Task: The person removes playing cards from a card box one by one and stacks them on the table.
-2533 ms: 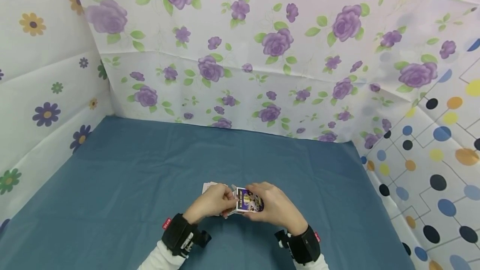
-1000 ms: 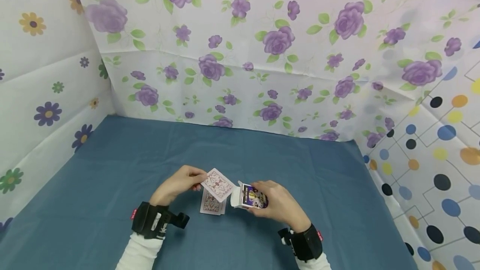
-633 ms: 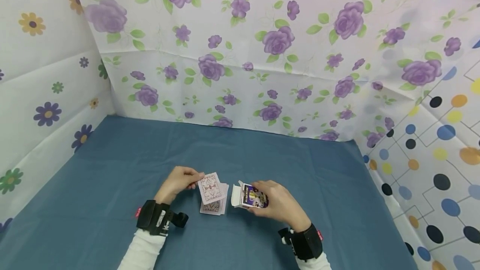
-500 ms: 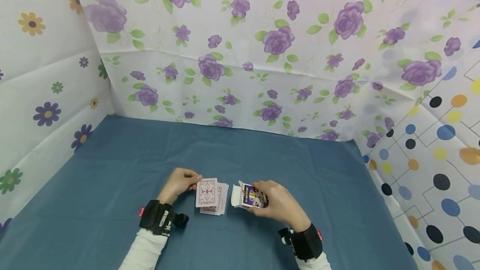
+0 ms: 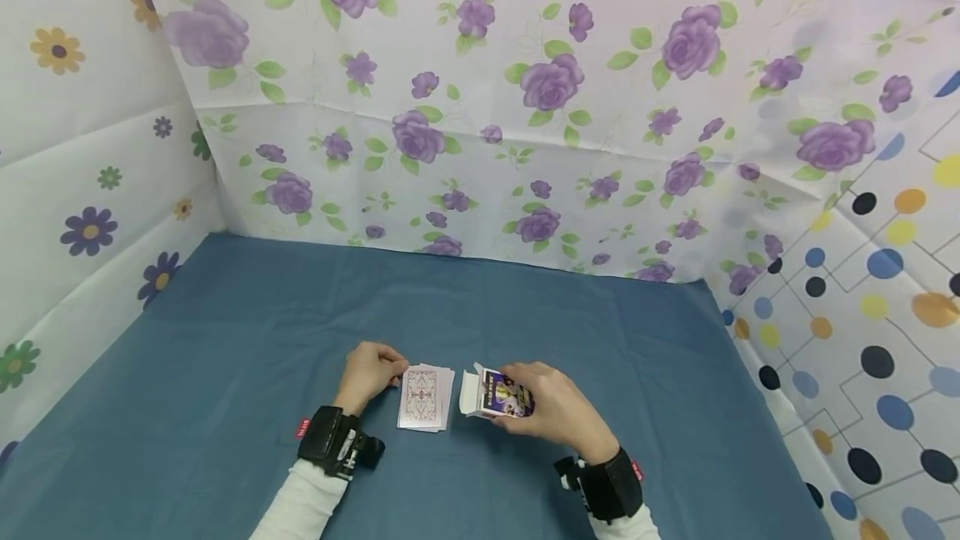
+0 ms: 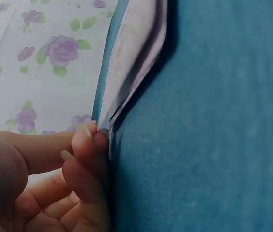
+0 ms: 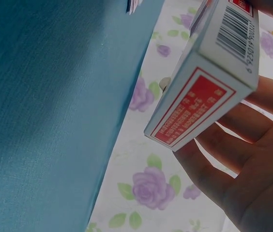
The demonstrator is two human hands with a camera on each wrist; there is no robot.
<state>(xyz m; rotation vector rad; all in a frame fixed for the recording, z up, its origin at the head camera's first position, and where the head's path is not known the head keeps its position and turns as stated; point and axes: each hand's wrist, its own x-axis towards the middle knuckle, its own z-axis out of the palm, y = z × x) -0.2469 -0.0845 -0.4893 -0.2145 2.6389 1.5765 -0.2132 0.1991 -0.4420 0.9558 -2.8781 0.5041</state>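
A small stack of playing cards (image 5: 422, 398), patterned backs up, lies on the blue cloth in the head view, its edges not quite squared. My left hand (image 5: 369, 375) is at the stack's far left corner. In the left wrist view its thumb and fingertips pinch the corner of a playing card (image 6: 127, 63). To the right, my right hand (image 5: 555, 402) grips a card box (image 5: 506, 395) with a purple and yellow picture, its flap open toward the stack. The right wrist view shows the barcode and red label of that card box (image 7: 194, 106); its inside is hidden.
A blue cloth (image 5: 300, 298) covers the table. Behind it hangs a white sheet (image 5: 480, 182) with purple roses; printed sheets also stand at left and right. Each wrist wears a black camera strap.
My left hand came away from the box with a card, swung it left, and lowered it onto the stack. The right hand shifted slightly right, then held the box nearly still.
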